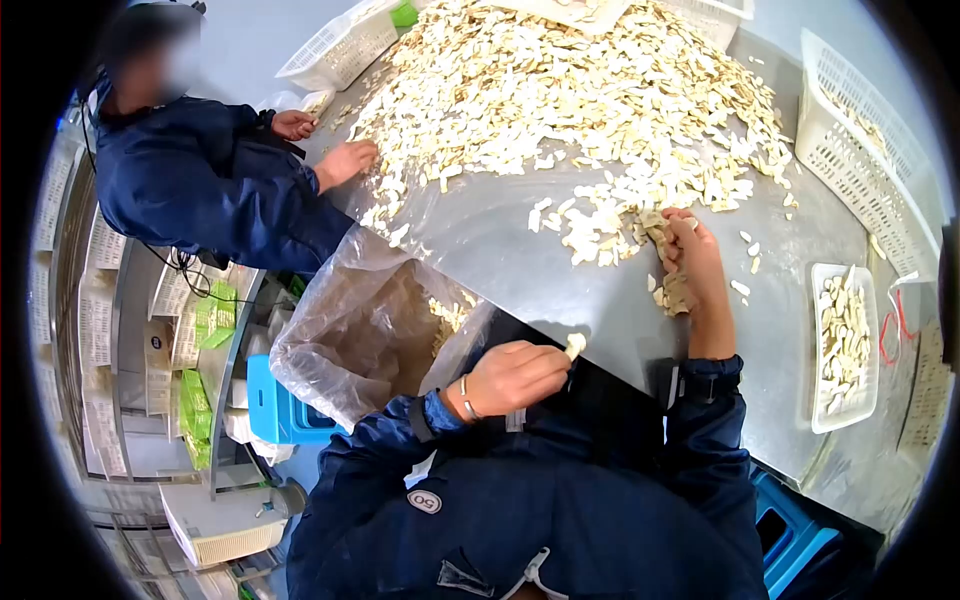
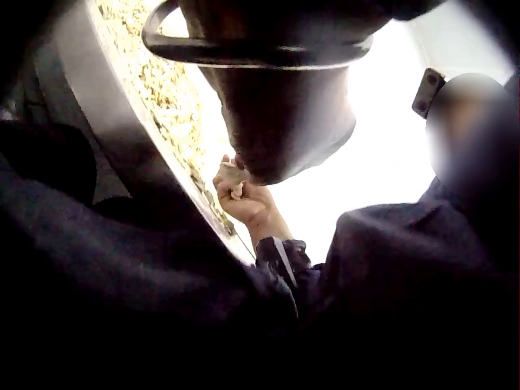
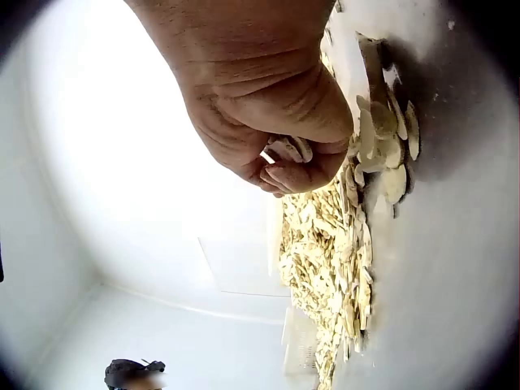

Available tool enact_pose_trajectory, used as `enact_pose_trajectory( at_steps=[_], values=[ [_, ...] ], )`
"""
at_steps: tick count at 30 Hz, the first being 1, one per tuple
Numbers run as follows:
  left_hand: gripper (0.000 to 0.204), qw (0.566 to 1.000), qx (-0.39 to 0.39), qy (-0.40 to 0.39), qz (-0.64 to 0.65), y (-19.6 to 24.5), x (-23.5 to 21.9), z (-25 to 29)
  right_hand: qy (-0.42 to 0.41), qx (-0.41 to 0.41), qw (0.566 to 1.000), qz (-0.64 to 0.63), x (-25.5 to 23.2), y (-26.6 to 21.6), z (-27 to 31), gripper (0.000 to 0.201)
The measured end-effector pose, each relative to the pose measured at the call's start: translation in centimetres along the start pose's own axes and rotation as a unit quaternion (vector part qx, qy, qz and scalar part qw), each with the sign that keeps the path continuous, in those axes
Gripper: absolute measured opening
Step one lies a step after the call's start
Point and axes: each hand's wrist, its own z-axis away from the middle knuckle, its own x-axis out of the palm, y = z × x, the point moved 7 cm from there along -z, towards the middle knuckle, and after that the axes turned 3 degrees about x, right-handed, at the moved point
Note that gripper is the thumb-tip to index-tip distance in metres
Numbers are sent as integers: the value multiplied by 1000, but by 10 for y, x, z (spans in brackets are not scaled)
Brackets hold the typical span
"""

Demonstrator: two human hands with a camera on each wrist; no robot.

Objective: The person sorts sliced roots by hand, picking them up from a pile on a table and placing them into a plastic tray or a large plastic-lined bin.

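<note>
My left hand [image 1: 520,378] is held in front of the body, near the table edge, and pinches a pale slice [image 1: 575,346] between thumb and fingers. In the left wrist view that hand [image 2: 288,122] is dark and its fingertips are hidden. Over the table, my right hand [image 1: 697,262] is at the near edge of a big heap of pale slices [image 1: 560,90]. Its curled fingers hold a few slices [image 3: 286,149], seen in the right wrist view. Browner slices [image 1: 672,295] lie just beside and below this hand.
A white tray of slices [image 1: 843,345] stands at the right, near a white basket [image 1: 860,150]. Left of my left hand, a plastic-lined bin [image 1: 340,340] holds some slices. Another person [image 1: 210,180] works at the heap's left side. A blue stool [image 1: 790,540] is below the table.
</note>
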Motion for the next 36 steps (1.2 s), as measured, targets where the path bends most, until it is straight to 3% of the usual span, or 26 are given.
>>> enact_pose_trajectory(
  at_steps=[2, 9, 12, 15, 20, 23, 27, 33, 36],
  values=[
    [12, 997, 23, 59, -54, -6, -19, -11, 3, 4, 1000, 2, 1, -1, 0, 18],
    [12, 992, 15, 75, -98, -35, -16, -18, 13, 9, 1000, -1, -3, 0, -2, 18],
    [12, 989, -27, 70, -126, -53, -11, -16, 11, 11, 1000, -13, -6, 5, -9, 15],
    [10, 943, -223, 49, -242, -92, -14, -35, 9, 17, 1000, -24, -5, 7, -8, 16],
    [20, 953, -267, 105, -97, -137, 8, -58, 2, 25, 999, -41, 2, 7, -5, 14],
    [23, 953, -287, 90, -35, -159, 35, -82, 2, 37, 999, -38, 4, 7, -6, 13],
    [24, 953, -291, 46, -73, -183, 59, -93, -16, 37, 998, -40, 5, 7, -6, 13],
    [13, 868, -460, 150, 112, -211, 50, -55, -42, 38, 998, -39, 15, 11, -4, 13],
    [15, 814, -483, 202, 251, -221, 55, -34, -56, 68, 996, -30, 19, 11, -2, 18]
  ],
)
